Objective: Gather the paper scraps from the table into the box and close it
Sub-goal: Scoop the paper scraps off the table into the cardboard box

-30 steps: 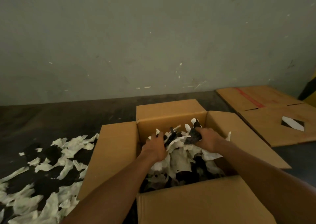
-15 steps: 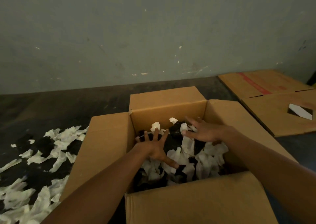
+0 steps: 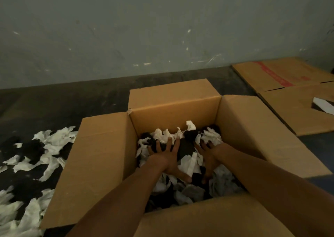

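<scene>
An open brown cardboard box (image 3: 101,164) stands in front of me with all its flaps folded outward. Inside lies a heap of white and black paper scraps (image 3: 189,162). My left hand (image 3: 168,157) presses flat on the heap with fingers spread. My right hand (image 3: 210,157) presses down beside it, fingers straight and partly sunk among the scraps. More white and black scraps (image 3: 41,151) lie scattered on the dark table to the left of the box.
A flattened cardboard sheet (image 3: 289,95) with a red stripe lies at the right, carrying a white piece (image 3: 323,104). A grey-green wall (image 3: 162,28) rises behind the dark table (image 3: 63,99).
Both hands let go of the scraps they carried, spread their fingers, and now press down lower on the heap inside the box.
</scene>
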Available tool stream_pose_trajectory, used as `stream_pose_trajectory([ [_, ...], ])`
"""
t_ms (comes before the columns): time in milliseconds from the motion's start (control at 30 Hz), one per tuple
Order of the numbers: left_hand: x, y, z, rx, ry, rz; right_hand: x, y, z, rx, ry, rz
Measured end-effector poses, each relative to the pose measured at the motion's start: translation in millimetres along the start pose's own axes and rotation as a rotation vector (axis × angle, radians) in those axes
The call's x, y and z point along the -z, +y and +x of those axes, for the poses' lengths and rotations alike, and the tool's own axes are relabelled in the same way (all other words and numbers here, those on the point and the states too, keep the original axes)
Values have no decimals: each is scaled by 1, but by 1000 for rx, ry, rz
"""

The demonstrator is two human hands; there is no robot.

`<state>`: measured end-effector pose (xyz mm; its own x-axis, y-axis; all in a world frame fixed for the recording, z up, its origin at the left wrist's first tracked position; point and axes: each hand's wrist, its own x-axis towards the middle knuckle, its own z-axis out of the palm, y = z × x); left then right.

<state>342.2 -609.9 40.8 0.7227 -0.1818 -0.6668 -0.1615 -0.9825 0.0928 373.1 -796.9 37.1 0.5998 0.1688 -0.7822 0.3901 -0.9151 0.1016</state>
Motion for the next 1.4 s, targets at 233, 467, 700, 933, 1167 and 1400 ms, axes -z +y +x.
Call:
stream_pose_trajectory([
  [233, -3, -3, -14, -14, 50, -55, 11, -4, -20, 36, 76, -78],
  [467, -11, -15, -36, -50, -60, -3, 19, 11, -67, 82, 130, 12],
  [700, -35, 9, -42, -41, -87, 28, -39, -2, -26, -70, -95, 62],
  [933, -27, 8, -55, -43, -78, -52, -21, -8, -55, 26, -129, 190],
  [1167, 1, -5, -85, -79, 39, -7, 24, -1, -110, 15, 242, 305],
  [1400, 24, -21, -122, -160, 526, -204, 31, -39, -126, -20, 664, 450],
])
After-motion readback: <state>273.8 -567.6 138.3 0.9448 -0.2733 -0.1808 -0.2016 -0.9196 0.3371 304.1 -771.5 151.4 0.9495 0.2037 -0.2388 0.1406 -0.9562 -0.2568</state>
